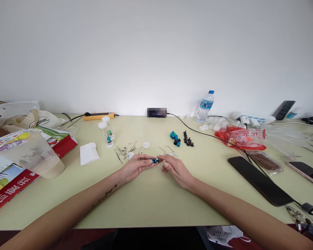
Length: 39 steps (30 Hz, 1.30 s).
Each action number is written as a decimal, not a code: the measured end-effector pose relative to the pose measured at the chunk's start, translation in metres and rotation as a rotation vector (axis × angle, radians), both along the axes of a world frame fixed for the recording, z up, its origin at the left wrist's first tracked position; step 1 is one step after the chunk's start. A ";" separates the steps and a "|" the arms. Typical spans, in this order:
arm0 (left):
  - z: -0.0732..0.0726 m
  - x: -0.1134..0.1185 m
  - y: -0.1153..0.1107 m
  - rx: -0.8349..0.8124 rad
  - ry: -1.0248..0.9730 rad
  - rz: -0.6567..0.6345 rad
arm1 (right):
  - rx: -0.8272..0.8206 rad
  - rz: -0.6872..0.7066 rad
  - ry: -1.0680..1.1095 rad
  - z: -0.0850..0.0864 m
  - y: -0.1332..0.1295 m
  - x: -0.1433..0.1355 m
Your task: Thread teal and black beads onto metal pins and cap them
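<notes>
Between thumb and fingers, my left hand [137, 166] holds a small blue part [154, 160] with a dark end. The fingertips of my right hand [176, 169] are pinched at that dark end, on the right side of the part. Thin metal pieces [121, 152] and a round white cap [130, 155] lie beyond my left hand. Bent metal rods [169, 151] lie just beyond my right hand. Further back are a group of blue parts [174, 136] and a row of black parts [188, 139]. A clear tube with a white cap [146, 144] stands behind the hands.
Capped tubes [104, 133] and folded white paper [89, 153] are at left, near a plastic cup [45, 159]. A water bottle [205, 107], red package [240, 137] and black phone [259, 180] are at right. A cable crosses the back right.
</notes>
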<state>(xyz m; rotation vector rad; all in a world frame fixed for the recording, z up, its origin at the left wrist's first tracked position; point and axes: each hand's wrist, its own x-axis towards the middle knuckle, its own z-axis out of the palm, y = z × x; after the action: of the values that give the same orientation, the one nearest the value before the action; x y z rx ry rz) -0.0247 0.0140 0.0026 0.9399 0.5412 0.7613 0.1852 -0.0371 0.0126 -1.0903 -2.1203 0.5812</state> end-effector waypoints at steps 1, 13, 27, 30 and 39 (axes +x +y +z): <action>-0.001 0.000 0.000 0.002 0.000 -0.001 | 0.005 0.005 -0.005 0.000 0.000 0.000; -0.004 -0.001 0.002 0.002 -0.001 0.003 | -0.004 0.001 -0.004 -0.002 0.000 0.001; -0.002 0.000 0.001 -0.005 0.005 -0.005 | -0.007 -0.021 0.000 -0.002 0.000 0.000; -0.002 0.000 0.001 0.002 0.006 -0.008 | 0.009 -0.006 -0.015 -0.001 0.000 0.000; 0.001 0.000 -0.001 -0.002 0.000 0.014 | 0.010 -0.001 -0.018 0.001 0.000 0.000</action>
<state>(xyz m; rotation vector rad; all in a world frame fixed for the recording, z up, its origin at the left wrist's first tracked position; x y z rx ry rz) -0.0245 0.0126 0.0039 0.9349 0.5486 0.7731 0.1851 -0.0370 0.0138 -1.0949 -2.1353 0.5624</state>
